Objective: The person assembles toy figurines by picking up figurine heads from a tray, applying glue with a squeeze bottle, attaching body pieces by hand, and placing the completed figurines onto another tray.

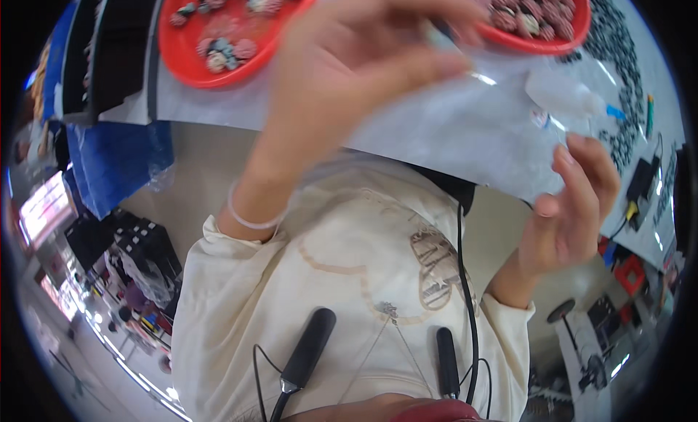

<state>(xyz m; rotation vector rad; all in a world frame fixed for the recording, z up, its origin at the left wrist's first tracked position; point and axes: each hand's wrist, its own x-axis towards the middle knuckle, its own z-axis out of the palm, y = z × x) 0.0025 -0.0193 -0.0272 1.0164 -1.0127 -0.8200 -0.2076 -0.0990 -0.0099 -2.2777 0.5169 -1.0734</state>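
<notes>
My left hand (349,73) is raised over the table, blurred by motion. Its thumb and fingers come together around a small dark and pale piece, too smeared to name. To the left of it, a red tray (193,65) holds scattered pink, cream and blue-grey ridged pieces (234,52). A second red tray (582,33), at the far right, is heaped with similar pink and cream pieces (527,14). By the table's front edge, my right hand (571,211) is up with its fingers half bent and apart. Nothing shows between them.
A translucent squeeze bottle (563,94) with a blue tip lies beyond my right hand. Many small dark pieces (618,58) spread along the right of the white-covered table (436,131). Black bins (123,51) stand at the left; blue plastic (120,160) hangs below them.
</notes>
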